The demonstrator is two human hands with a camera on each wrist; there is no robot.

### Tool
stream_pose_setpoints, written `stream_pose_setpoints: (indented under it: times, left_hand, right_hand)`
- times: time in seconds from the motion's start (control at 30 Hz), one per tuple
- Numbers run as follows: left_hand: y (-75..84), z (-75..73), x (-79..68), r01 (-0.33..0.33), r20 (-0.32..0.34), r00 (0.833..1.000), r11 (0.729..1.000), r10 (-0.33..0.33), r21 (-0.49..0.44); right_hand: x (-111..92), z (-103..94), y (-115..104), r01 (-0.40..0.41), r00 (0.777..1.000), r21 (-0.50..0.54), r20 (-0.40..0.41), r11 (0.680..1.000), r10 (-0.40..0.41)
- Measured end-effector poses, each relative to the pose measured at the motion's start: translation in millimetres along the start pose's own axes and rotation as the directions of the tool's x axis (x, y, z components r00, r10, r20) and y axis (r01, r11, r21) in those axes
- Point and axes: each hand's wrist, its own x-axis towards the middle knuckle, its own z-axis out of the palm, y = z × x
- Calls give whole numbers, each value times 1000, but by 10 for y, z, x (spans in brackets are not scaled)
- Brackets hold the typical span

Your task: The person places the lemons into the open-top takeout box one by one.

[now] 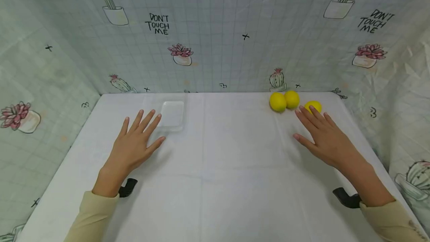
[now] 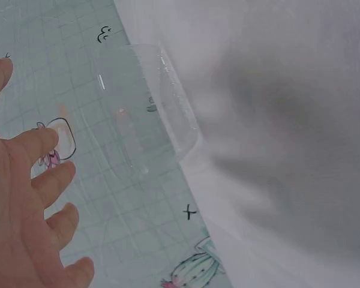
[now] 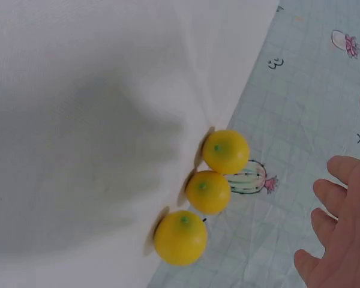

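Note:
My left hand [image 1: 131,148] hovers over the left side of the table with its fingers spread, holding nothing. Just beyond its fingertips stands a clear plastic container [image 1: 172,115], seen from the side in the left wrist view as a see-through box [image 2: 147,108]. On the right, my right hand [image 1: 327,143] is held above the table, fingers spread and bare of any object. Three yellow lemon-like fruits lie near the far right edge: one [image 1: 277,102] beside a second [image 1: 292,99], and a third [image 1: 313,106] partly behind the right fingertips. Green spots mark the fruits [image 3: 180,238] in the right wrist view.
A white cloth covers the table [image 1: 215,182]. Cactus-printed curtains [image 1: 215,36] rise behind it and along both sides. Black curved straps [image 1: 128,188] show at both wrists, by the beige sleeves [image 1: 95,212].

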Motion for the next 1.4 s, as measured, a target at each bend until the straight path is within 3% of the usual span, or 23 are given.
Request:
stream_pose_setpoints:
  times: [0.3, 0.6, 0.73, 0.83, 1.0, 1.13, 1.23, 1.4]
  left_hand:
    - [-179, 14, 18, 61, 40, 997, 998, -60, -35]
    - [-379, 17, 82, 81, 83, 994, 992, -72, -100]
    - [-440, 2, 178, 120, 109, 989, 973, -100, -196]
    - [-490, -2, 237, 191, 134, 978, 941, -159, -281]
    - [-574, -2, 340, 283, 166, 958, 850, -233, -443]
    - [-649, 20, 432, 322, 211, 947, 751, -244, -576]
    - [-702, 45, 498, 374, 289, 927, 647, -239, -664]
    - [-810, 88, 603, 459, 422, 887, 432, -185, -776]
  right_hand:
    - [72, -116, 237, -75, 997, 65, -5, 995, 76]
    - [168, -121, 506, -170, 985, 156, 22, 973, 168]
    - [283, -103, 617, -245, 969, 190, 45, 951, 241]
    - [379, -75, 705, -306, 952, 199, 52, 931, 302]
    - [509, -19, 837, -394, 919, 229, 91, 890, 384]
    - [604, 21, 942, -460, 887, 247, 168, 853, 430]
    - [693, 24, 1008, -509, 855, 240, 251, 827, 453]
    - [850, 5, 1073, -552, 816, 217, 337, 805, 469]
